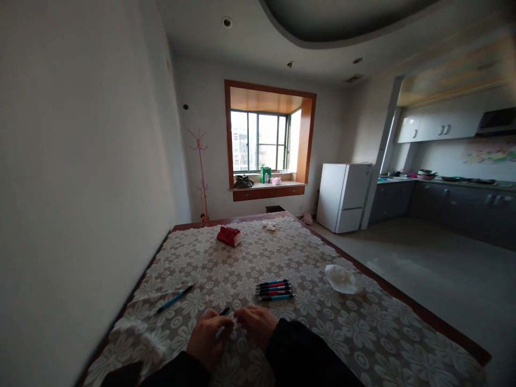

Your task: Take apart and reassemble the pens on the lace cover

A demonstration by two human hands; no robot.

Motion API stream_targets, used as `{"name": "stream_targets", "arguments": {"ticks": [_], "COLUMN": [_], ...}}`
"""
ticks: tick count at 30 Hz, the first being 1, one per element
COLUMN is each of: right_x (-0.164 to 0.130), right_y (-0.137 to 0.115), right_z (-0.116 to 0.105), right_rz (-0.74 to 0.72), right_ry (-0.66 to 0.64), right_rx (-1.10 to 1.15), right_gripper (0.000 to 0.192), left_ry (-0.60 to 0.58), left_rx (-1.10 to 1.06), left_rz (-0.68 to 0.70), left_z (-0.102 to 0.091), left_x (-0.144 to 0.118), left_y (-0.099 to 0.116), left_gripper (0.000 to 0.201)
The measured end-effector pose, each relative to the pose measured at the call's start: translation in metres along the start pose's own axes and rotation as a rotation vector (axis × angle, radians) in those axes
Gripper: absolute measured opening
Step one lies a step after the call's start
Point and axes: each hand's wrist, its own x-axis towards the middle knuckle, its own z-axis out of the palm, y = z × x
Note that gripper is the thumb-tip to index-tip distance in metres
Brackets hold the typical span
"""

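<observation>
My left hand (209, 334) is closed near the front of the table, and the dark end of a pen (224, 311) sticks out past its fingers. Close beside it, my right hand (258, 325) has its fingers curled in a pinch. A bit of red shows under those fingertips, too small to make out. Just beyond the right hand, several click pens (276, 290) in blue, red and black lie side by side in a row. Off to the left, a single blue and black pen (174, 299) rests at a slant on the patterned tablecloth (306, 247).
A red tissue pack (228, 236) stands toward the far end, with a small crumpled white piece (269, 227) near it. At the right lies a clump of white plastic or tissue (342, 279). A dark object (123, 374) sits at the bottom left. The wall runs along the table's left side.
</observation>
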Motion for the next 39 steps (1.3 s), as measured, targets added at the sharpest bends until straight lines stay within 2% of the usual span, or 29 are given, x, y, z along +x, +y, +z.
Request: {"name": "stream_targets", "arguments": {"ticks": [3, 6, 12, 17, 26, 33, 36, 39], "right_x": [0.0, 0.001, 0.002, 0.002, 0.003, 0.003, 0.003, 0.003], "right_y": [0.001, 0.001, 0.002, 0.006, 0.004, 0.003, 0.0, -0.003], "right_z": [-0.001, -0.002, -0.008, -0.01, 0.005, 0.006, 0.006, 0.004], "right_rz": [0.015, 0.026, 0.124, 0.203, 0.045, -0.023, -0.033, -0.032], "right_ry": [0.009, 0.024, 0.03, 0.03, -0.004, 0.047, 0.037, 0.024], "right_rx": [-0.089, -0.125, -0.207, -0.263, -0.332, -0.397, -0.399, -0.388], "right_gripper": [0.022, 0.024, 0.007, 0.007, 0.004, 0.009, 0.009, 0.009], "left_ry": [0.03, 0.029, 0.026, 0.054, 0.015, 0.068, 0.06, 0.071], "left_rx": [-0.005, -0.005, 0.01, 0.011, 0.005, 0.062, 0.079, 0.088], "left_rz": [0.043, 0.049, -0.025, -0.047, 0.061, 0.127, 0.184, 0.183], "left_z": [-0.001, -0.002, -0.005, -0.005, -0.003, 0.005, 0.006, 0.005], "left_x": [0.001, 0.002, 0.002, 0.002, 0.002, 0.002, 0.001, 0.001], "left_y": [0.001, 0.003, 0.005, 0.003, 0.004, -0.005, -0.006, -0.004], "left_gripper": [0.016, 0.015, 0.017, 0.017, 0.015, 0.013, 0.014, 0.013]}}
